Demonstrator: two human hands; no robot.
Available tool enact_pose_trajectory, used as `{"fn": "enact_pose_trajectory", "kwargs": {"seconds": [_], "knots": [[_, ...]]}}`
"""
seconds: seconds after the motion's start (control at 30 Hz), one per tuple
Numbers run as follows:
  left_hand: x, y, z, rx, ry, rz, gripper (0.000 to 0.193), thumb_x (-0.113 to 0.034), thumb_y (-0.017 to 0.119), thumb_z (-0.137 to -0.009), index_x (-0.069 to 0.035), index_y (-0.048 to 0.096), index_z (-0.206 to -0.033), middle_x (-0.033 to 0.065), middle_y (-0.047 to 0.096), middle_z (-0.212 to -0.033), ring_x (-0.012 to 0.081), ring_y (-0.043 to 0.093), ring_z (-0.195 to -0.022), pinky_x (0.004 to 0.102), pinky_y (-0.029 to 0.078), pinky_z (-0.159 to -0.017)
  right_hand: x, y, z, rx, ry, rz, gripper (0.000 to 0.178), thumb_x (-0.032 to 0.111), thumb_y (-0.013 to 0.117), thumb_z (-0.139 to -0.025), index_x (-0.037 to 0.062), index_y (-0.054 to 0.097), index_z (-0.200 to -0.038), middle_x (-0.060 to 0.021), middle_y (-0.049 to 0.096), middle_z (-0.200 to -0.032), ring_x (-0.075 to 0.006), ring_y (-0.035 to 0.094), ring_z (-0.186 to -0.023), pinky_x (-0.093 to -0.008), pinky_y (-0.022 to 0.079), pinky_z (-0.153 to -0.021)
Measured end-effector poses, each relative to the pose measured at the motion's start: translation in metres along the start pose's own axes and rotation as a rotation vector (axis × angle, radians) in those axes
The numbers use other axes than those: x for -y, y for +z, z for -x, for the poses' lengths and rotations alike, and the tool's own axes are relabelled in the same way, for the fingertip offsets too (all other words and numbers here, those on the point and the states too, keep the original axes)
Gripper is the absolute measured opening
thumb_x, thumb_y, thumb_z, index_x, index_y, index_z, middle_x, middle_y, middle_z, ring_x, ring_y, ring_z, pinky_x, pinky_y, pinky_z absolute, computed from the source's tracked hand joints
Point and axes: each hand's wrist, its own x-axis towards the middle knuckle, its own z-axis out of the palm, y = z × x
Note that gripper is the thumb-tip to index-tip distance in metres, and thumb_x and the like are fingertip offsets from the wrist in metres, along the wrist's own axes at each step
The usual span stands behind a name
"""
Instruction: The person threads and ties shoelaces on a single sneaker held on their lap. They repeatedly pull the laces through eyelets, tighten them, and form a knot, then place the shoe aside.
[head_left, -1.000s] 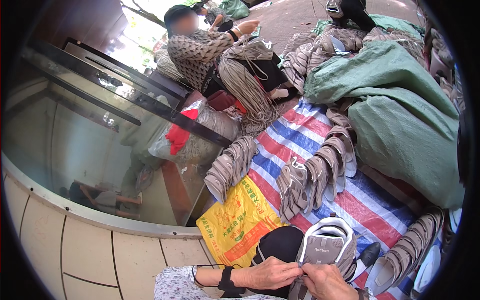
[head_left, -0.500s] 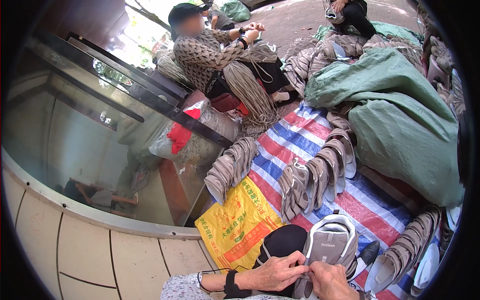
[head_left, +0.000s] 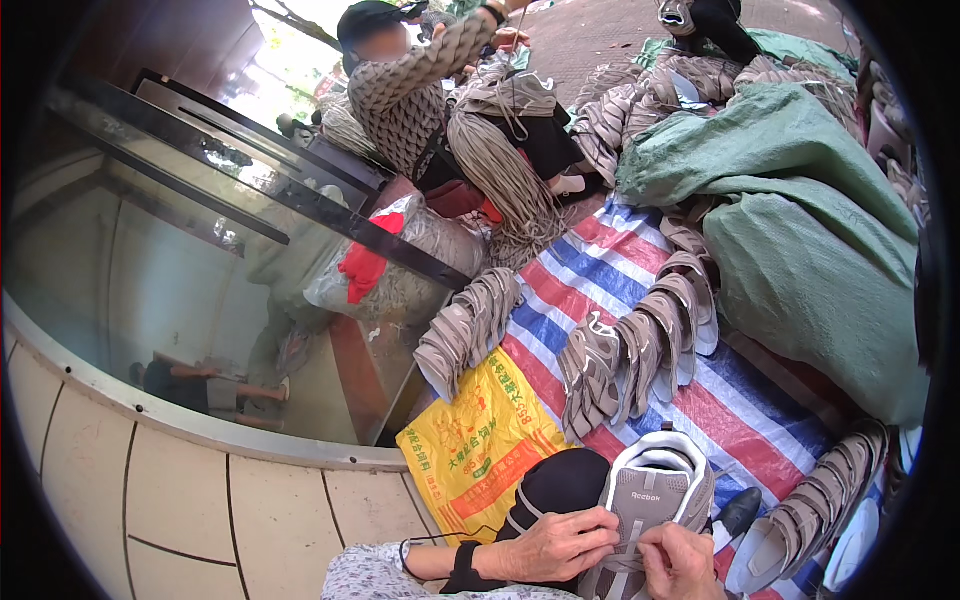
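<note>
A grey-brown sneaker upper point(head_left: 648, 492) with a pale lined collar rests on my lap, its heel end pointing away from me. My left hand point(head_left: 560, 546) is closed in a pinch at the left edge of its lacing area. Opposite it, my right hand point(head_left: 678, 562) is closed too, thumb and fingers pressed together over the right edge. Pale lacing shows on the front of the shoe between the hands. Whatever thin piece each hand pinches is too small to make out. A black band circles my left wrist.
Rows of nested shoe uppers point(head_left: 640, 350) lie on a striped plastic sheet point(head_left: 705, 410). More uppers point(head_left: 815, 510) line the right. A yellow sack point(head_left: 480, 440) and green sack point(head_left: 800, 250) lie nearby. Left is a glass-sided structure point(head_left: 230, 330). Ahead, a seated person point(head_left: 400, 100) works beside a bundle of laces point(head_left: 500, 180).
My hands, close together over the sneaker before, have moved apart to its two sides. The seated person ahead has raised an arm. The view has shifted slightly.
</note>
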Motion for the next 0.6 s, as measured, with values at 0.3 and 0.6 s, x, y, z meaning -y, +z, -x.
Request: {"fn": "enact_pose_trajectory", "kwargs": {"seconds": [0.3,0.6], "knots": [[-0.001,0.011,-0.027,0.186,-0.036,0.386,0.025,-0.003,0.060,-0.087,0.001,0.063,-0.112,0.0157,0.061,-0.080,0.0356,0.063,-0.072,0.0403,0.051,-0.065,0.029,0.002,0.010,-0.008,-0.132,-0.051,0.011,-0.006,0.066,-0.082,0.0001,0.061,-0.089,-0.0180,0.062,-0.077,-0.0322,0.064,-0.065,-0.0373,0.047,-0.057],[-0.011,0.001,-0.032,0.209,-0.203,0.489,0.013,-0.010,0.059,-0.094,0.000,0.067,-0.095,0.0117,0.066,-0.079,0.0189,0.061,-0.070,0.0320,0.051,-0.066,0.032,0.006,0.011,-0.174,0.017,0.038,0.005,0.002,0.061,-0.084,-0.0010,0.064,-0.086,-0.0119,0.059,-0.065,-0.0216,0.060,-0.053,-0.0324,0.046,-0.050]]}}
